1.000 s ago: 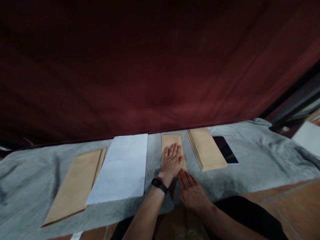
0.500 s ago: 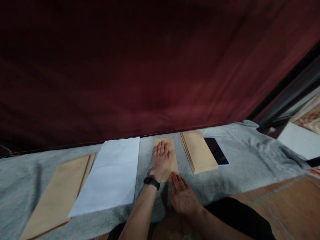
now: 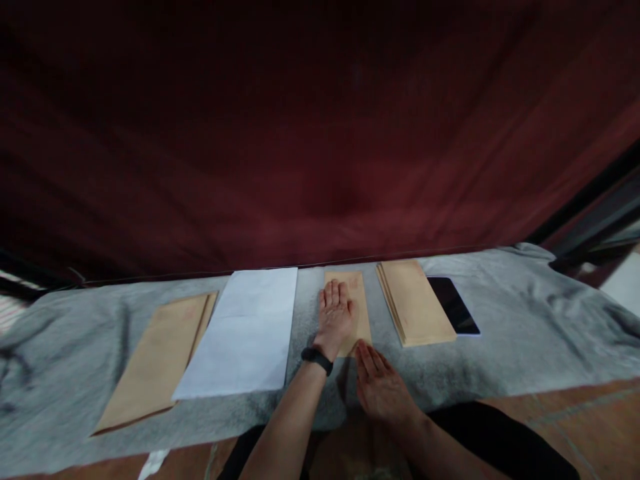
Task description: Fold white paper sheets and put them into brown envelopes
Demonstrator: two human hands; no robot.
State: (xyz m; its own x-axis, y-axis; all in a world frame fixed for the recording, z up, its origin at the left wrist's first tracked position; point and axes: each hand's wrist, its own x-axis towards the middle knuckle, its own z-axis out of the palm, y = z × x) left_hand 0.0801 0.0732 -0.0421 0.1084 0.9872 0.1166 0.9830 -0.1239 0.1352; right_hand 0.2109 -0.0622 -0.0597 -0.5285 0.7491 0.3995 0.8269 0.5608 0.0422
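From where I stand, a dark red backdrop (image 3: 320, 133) fills most of the view, nearly black toward the top and warmer low down, where dim light catches it. Along its foot runs a long grey cloth (image 3: 530, 320), rumpled at both ends (it looks soft, like a blanket). Below lies a floor of brownish-orange tiles (image 3: 600, 413) with paler joints; dark, slanting bars (image 3: 595, 207) edge the right side.

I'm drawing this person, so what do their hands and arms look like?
The left hand and right hand wear no gloves, and no sleeves show on the forearms. A black wristband with a rounded face circles the left wrist; no band shows on the right.
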